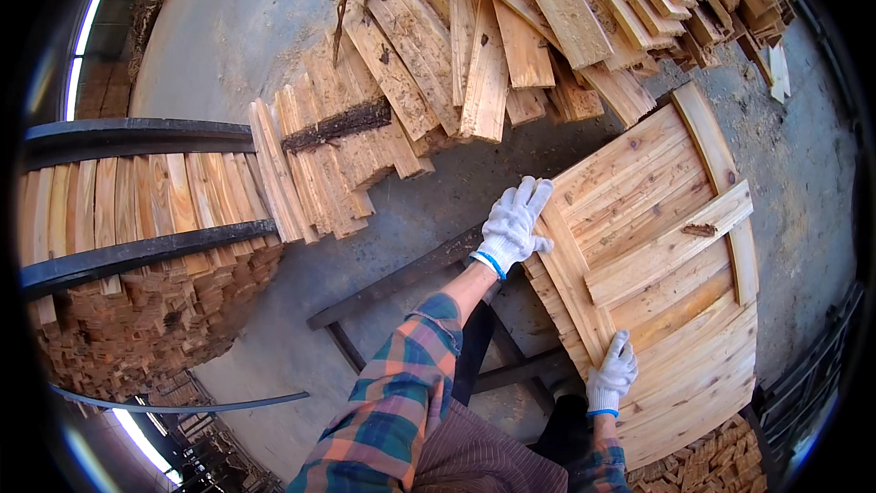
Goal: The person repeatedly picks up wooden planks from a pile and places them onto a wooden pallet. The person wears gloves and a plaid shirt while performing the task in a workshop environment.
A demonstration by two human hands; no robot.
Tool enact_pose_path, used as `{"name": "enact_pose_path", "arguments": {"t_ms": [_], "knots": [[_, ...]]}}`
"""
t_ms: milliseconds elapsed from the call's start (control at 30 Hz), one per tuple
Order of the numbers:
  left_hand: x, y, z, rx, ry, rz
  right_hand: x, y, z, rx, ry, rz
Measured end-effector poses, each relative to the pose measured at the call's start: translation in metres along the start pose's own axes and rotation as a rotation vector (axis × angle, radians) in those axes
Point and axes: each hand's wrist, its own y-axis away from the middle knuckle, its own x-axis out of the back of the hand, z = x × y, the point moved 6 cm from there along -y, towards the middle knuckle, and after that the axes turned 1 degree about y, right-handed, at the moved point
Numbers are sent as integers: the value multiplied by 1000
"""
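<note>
Plank lies between left grip and right grip, both loosely spread against its ends.

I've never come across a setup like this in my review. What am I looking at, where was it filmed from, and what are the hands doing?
No machine here: these are a person's own gloved hands, seen from a wide camera on the head, so straight edges bend. Boards lie side by side, with a strip across them. The left hand touches the strip's far end, the right hand its near end; how tightly they hold it, I cannot tell. Ahead is a loose pile; to the left, more planks stand in a row between dark rails.
</note>
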Motion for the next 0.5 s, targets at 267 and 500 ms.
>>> {"name": "enact_pose_path", "arguments": {"t_ms": [267,500], "knots": [[-9,66,-130,829,494,470,77,-23,-98,153,-622,-158],[-20,32,-306,1342,552,464,83,-110,-349,434,-851,-439]]}}
